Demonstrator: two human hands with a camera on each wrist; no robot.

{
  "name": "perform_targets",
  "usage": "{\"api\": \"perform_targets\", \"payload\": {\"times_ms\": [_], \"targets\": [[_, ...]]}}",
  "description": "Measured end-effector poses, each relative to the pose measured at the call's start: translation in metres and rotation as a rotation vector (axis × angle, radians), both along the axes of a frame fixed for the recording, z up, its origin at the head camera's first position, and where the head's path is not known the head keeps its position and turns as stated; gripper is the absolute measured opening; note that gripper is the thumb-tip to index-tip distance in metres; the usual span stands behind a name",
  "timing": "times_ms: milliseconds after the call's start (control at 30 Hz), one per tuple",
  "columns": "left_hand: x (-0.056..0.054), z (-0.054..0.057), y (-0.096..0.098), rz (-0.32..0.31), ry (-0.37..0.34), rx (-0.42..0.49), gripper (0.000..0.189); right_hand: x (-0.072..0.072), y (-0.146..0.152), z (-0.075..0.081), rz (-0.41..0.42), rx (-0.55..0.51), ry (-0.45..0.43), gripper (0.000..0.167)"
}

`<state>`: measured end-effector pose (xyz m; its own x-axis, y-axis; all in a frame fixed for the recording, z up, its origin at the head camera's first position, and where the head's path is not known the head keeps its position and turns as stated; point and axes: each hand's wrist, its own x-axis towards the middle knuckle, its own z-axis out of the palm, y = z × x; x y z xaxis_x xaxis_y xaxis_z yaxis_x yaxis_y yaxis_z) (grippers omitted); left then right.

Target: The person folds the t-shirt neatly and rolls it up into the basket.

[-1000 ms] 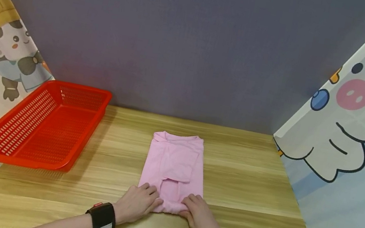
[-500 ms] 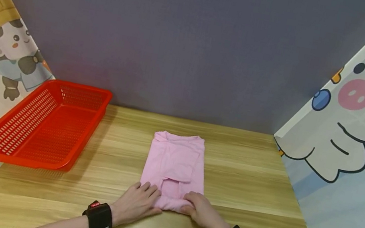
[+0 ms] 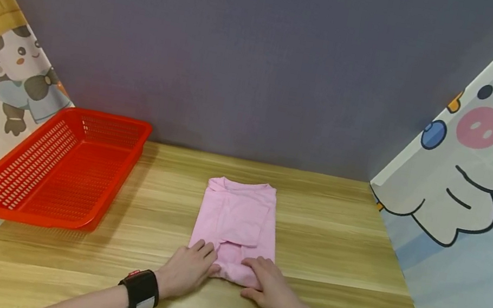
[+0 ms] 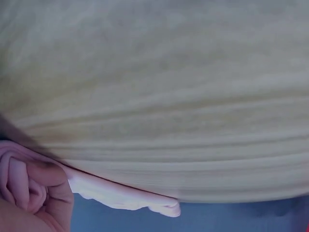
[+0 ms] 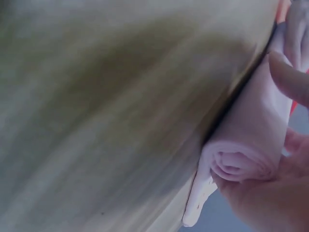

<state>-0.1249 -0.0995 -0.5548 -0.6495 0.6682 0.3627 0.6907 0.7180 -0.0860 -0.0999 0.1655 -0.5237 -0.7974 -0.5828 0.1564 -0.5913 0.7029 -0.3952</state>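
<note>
A folded pink shirt (image 3: pixel 242 219) lies on the wooden table with its collar away from me. Its near edge is rolled up, and the spiral end of the roll (image 5: pixel 241 162) shows in the right wrist view. My left hand (image 3: pixel 188 270) grips the left end of this roll, thumb on the near side. In the left wrist view, pink layers bunch beside the thumb (image 4: pixel 50 181). My right hand (image 3: pixel 274 290) curves its fingers over the right end of the roll, while its thumb (image 3: pixel 253 294) sticks out on the near side. The undersides of the fingers are partly hidden.
A red plastic basket (image 3: pixel 113 191) with slotted sides stands on the left of the wooden table (image 3: pixel 336 236). A grey panel (image 3: pixel 267 64) rises behind the table. Printed cartoon sheets (image 3: pixel 483 185) flank it on both sides.
Both hands have shifted slightly, and the rolled near edge has moved a little away from me. The right thumb has spread away from the roll. The basket stays put.
</note>
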Motion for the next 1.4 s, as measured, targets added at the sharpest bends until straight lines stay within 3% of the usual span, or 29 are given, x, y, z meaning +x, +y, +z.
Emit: {"api": "perform_targets", "payload": {"times_ms": [100,200,367,500,667,833,967,1233,1400], "targets": [[-0.004,0.001,0.0,0.014,-0.024,0.0,0.03,0.001,-0.003,-0.002,-0.025,0.055,0.117,0.056],[-0.007,0.001,0.001,0.02,-0.046,0.009,0.028,0.002,-0.006,-0.003,-0.045,0.105,0.232,0.052],[-0.009,0.003,0.002,0.02,-0.051,0.017,0.028,-0.001,-0.009,-0.007,-0.068,0.079,0.294,0.03],[-0.009,0.001,0.0,0.015,0.009,0.006,0.032,-0.007,-0.009,-0.011,-0.053,0.005,0.252,0.019],[-0.008,0.001,-0.006,0.007,0.1,-0.052,0.045,-0.017,-0.007,-0.007,0.004,-0.102,0.105,0.014],[-0.005,0.004,-0.009,0.006,0.127,-0.088,0.064,-0.025,-0.001,0.001,0.032,-0.148,-0.052,0.015],[-0.004,0.003,-0.007,0.022,0.141,-0.092,0.062,-0.033,0.002,0.004,0.037,-0.16,-0.147,0.017],[-0.002,0.0,0.001,0.076,0.182,-0.066,0.045,-0.036,0.001,0.004,0.046,-0.14,-0.154,0.018],[-0.002,0.002,0.005,0.103,0.084,-0.031,0.039,-0.025,0.0,0.002,0.012,-0.071,-0.06,0.03]]}}
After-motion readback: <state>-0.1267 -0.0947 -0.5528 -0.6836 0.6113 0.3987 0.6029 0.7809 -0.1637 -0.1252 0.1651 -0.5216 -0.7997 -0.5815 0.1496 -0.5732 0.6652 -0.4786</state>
